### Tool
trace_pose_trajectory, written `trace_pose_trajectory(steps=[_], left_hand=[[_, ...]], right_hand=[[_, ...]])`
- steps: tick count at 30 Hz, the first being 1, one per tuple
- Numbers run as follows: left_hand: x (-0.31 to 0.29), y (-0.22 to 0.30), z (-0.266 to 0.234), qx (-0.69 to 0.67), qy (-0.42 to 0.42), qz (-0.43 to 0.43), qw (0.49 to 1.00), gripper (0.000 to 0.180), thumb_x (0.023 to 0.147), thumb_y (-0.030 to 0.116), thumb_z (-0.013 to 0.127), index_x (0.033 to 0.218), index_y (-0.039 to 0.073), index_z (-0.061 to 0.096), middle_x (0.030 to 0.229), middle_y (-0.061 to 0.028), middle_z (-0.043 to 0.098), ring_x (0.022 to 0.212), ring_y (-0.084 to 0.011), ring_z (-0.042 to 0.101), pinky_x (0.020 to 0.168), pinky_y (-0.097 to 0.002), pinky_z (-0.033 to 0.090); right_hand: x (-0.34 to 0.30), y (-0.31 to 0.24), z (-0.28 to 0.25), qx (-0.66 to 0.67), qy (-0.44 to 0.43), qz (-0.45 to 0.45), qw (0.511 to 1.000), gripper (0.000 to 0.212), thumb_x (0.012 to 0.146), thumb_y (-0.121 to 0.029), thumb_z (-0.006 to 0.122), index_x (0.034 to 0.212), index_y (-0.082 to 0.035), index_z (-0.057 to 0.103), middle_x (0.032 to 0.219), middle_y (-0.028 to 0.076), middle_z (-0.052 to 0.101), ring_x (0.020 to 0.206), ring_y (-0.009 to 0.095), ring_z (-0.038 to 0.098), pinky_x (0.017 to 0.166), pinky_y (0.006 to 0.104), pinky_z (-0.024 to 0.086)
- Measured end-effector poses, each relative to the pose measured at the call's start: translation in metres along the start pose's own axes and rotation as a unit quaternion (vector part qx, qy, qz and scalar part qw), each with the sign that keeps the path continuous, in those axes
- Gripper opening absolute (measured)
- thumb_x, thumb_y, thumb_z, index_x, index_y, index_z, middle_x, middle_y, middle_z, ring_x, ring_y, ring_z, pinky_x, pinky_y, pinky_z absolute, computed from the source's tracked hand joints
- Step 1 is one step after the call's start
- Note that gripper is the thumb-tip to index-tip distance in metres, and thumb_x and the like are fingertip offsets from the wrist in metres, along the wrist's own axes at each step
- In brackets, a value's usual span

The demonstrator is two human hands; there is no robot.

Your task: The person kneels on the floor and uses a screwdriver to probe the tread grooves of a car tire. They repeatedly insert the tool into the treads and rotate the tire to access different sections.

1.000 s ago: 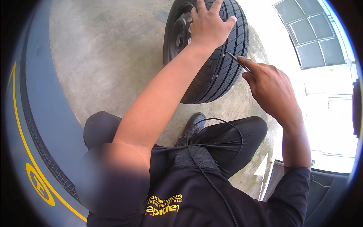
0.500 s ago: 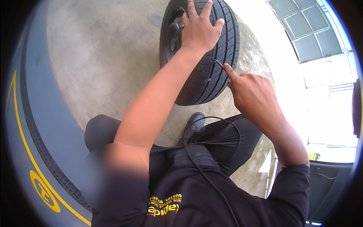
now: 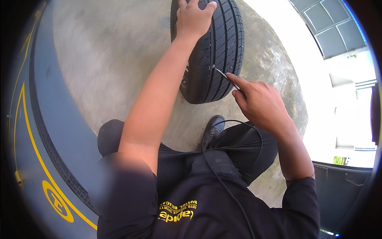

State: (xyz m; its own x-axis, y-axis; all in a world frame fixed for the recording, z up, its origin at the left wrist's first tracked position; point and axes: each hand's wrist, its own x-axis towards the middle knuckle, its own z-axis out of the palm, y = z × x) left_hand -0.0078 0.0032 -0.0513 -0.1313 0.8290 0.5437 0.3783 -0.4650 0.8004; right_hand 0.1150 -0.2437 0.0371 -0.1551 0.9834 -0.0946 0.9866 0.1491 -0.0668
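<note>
A black tyre (image 3: 229,44) stands upright on the floor in front of me, its grooved tread turned toward me and the wheel rim partly showing on its left side. My left hand (image 3: 194,20) lies on its upper part with fingers spread, the thumb on the tread and some fingertips cut off by the top edge. In my right hand (image 3: 262,101) is a thin metal pick (image 3: 223,74) with a bent tip, my index finger laid along it. The pick's tip is at a tread groove, just beside a small pale speck (image 3: 213,66).
Concrete floor (image 3: 107,59) surrounds the tyre. On the left is a blue-grey surface with yellow lines and a dark ribbed strip (image 3: 51,147). A black cord (image 3: 223,181) runs down my shirt and loops over my leg, near my shoe (image 3: 215,126). A grey panelled gate (image 3: 332,28) stands at the far right.
The tyre has turned and shifted slightly left in view, with my left hand on it. My right hand has moved a little down, and the pick's tip is lower on the tread.
</note>
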Motion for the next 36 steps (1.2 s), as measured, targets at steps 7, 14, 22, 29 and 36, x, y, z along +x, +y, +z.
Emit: trace_pose_trajectory(steps=[7,14,22,29,36], left_hand=[[-0.006,0.004,0.009,0.003,0.007,0.025,1.000,0.070,0.096,0.041,0.069,0.154,0.006,0.053,0.161,-0.0397,0.035,0.149,-0.0510,0.040,0.124,-0.0481,0.035],[-0.005,0.009,0.021,0.002,-0.006,0.029,1.000,0.069,0.097,0.041,0.067,0.154,0.003,0.053,0.161,-0.0407,0.035,0.149,-0.0512,0.039,0.125,-0.0479,0.034],[0.036,-0.023,0.004,0.030,0.004,0.036,0.999,0.071,0.099,0.043,0.065,0.153,-0.001,0.052,0.156,-0.0392,0.043,0.148,-0.0491,0.041,0.125,-0.0454,0.034],[0.026,-0.025,0.012,0.011,-0.020,0.036,0.999,0.071,0.098,0.042,0.067,0.154,0.000,0.052,0.156,-0.0381,0.043,0.150,-0.0479,0.039,0.126,-0.0449,0.032],[0.020,-0.025,0.020,0.023,-0.020,0.052,0.998,0.070,0.100,0.041,0.067,0.154,0.000,0.051,0.159,-0.0385,0.040,0.154,-0.0486,0.032,0.128,-0.0445,0.028]], right_hand=[[0.013,-0.004,0.008,-0.067,0.002,0.021,0.998,0.044,0.101,-0.019,0.061,0.144,-0.012,0.064,0.092,0.017,0.075,0.084,0.037,0.074,0.073,0.0480,0.057],[-0.018,-0.010,0.053,-0.092,-0.091,0.053,0.990,0.048,0.099,-0.018,0.063,0.147,-0.014,0.063,0.090,0.015,0.074,0.089,0.032,0.075,0.072,0.0459,0.058],[-0.023,0.009,0.045,0.091,0.018,0.061,0.994,0.046,0.100,-0.023,0.065,0.145,-0.016,0.064,0.094,0.017,0.076,0.090,0.038,0.073,0.077,0.0484,0.057],[0.017,0.010,0.019,0.010,0.059,0.042,0.997,0.047,0.100,-0.022,0.066,0.148,-0.023,0.064,0.102,0.014,0.078,0.094,0.035,0.073,0.083,0.0468,0.057],[-0.002,0.012,0.021,-0.056,-0.201,0.022,0.978,0.047,0.096,-0.020,0.069,0.143,-0.024,0.068,0.096,0.014,0.077,0.094,0.033,0.074,0.082,0.0463,0.057]])
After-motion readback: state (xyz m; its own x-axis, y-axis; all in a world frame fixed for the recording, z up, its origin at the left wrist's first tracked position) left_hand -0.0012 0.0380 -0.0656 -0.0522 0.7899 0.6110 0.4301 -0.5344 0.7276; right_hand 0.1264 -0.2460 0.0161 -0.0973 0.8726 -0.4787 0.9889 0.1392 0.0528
